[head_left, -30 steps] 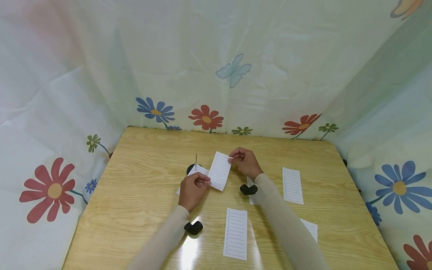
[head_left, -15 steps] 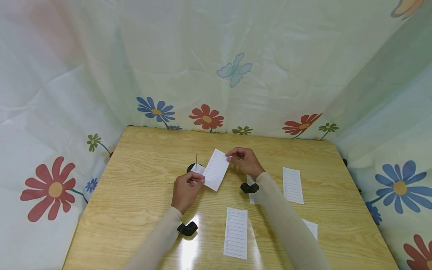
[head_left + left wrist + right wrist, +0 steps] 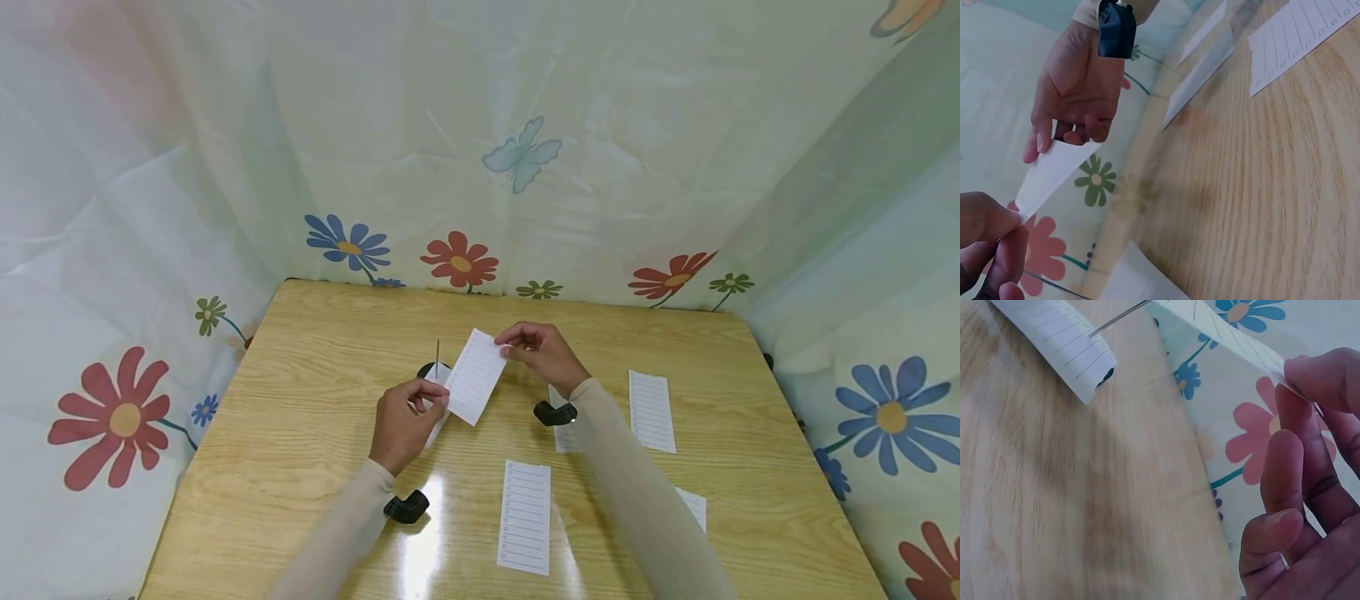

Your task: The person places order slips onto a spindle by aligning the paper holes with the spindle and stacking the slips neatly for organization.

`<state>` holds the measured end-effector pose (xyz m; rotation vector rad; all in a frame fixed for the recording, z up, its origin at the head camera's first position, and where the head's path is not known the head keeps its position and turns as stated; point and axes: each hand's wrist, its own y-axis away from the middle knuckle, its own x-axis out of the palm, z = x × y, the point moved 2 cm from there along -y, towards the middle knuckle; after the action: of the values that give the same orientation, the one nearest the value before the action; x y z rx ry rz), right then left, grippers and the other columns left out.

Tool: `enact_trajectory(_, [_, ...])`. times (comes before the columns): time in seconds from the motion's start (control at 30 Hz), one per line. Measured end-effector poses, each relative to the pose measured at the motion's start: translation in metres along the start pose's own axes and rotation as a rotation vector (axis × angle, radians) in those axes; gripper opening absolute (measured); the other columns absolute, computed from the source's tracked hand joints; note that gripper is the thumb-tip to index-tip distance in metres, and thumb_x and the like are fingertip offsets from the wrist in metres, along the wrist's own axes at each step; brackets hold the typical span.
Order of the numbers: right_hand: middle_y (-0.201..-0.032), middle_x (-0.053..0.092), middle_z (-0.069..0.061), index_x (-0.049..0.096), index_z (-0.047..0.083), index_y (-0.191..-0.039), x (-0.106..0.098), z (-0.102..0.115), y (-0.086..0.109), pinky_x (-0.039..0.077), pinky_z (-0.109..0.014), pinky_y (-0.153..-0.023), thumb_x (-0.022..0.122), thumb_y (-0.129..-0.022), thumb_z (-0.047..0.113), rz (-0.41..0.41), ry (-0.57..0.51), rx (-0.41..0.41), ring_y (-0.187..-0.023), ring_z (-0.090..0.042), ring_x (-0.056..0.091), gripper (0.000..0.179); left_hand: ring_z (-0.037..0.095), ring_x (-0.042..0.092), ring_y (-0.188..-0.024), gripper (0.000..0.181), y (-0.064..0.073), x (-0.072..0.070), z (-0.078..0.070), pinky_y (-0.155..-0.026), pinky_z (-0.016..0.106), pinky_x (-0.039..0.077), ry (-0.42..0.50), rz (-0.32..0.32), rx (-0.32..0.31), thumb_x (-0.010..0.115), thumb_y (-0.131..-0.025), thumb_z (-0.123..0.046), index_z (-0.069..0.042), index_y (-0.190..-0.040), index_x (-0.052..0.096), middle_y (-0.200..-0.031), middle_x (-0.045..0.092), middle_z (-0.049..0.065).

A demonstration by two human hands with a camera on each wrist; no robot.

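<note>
A white lined checklist slip (image 3: 477,379) is held up above the table between both hands. My left hand (image 3: 405,421) pinches its lower left edge between thumb and fingertips. At the upper right corner my right hand (image 3: 543,354) pinches it in the same way. Just behind and left of the slip stands a paper spike, its thin metal rod (image 3: 438,354) upright on a black round base (image 3: 425,369). Another lined slip (image 3: 1072,347) lies over that base, with the rod rising through it in the right wrist view. The left hand partly covers this slip in the head view.
Several more lined slips lie on the wooden table (image 3: 315,400): one near the front (image 3: 524,517), one to the right (image 3: 652,412), one partly under the right wrist (image 3: 566,439), and one beside the right sleeve (image 3: 693,505). A flowered curtain (image 3: 600,208) surrounds the table.
Both hands have moved left with the slip, the left hand farther than the right. The slip now sits closer to the spike.
</note>
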<state>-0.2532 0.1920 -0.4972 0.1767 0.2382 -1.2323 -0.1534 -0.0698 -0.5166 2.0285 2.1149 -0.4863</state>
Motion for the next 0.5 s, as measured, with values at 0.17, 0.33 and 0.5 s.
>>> enact_trajectory(0.17, [-0.12, 0.078, -0.011, 0.081, 0.009, -0.113, -0.001, 0.003, -0.002, 0.053, -0.036, -0.082, 0.075, -0.099, 0.012, -0.023, 0.037, -0.006, -0.095, -0.022, 0.064, 0.016, 0.014, 0.056, -0.071, 0.005, -0.001, -0.004, -0.002, -0.066, 0.023, 0.045, -0.025, -0.004, 0.029, 0.08, -0.092, -0.015, -0.018, -0.095, 0.082, -0.085, 0.076, -0.004])
enact_trajectory(0.33, [-0.115, 0.081, -0.002, 0.083, 0.009, -0.111, 0.0, 0.004, -0.004, 0.054, -0.036, -0.083, 0.08, -0.096, 0.019, -0.052, 0.0, 0.02, -0.096, -0.02, 0.066, 0.018, 0.013, 0.056, -0.072, 0.007, 0.0, -0.01, -0.007, -0.067, 0.024, 0.045, -0.041, -0.005, 0.063, 0.081, -0.091, -0.014, -0.02, -0.095, 0.082, -0.086, 0.076, -0.004])
enact_trajectory(0.5, [-0.103, 0.082, 0.003, 0.083, 0.006, -0.108, 0.002, 0.009, -0.005, 0.052, -0.031, -0.079, 0.084, -0.093, 0.023, -0.086, -0.037, 0.008, -0.092, -0.018, 0.067, 0.023, 0.016, 0.056, -0.074, 0.009, 0.0, -0.013, -0.012, -0.07, 0.025, 0.046, -0.056, -0.001, 0.089, 0.082, -0.092, -0.013, -0.02, -0.097, 0.082, -0.087, 0.076, -0.004])
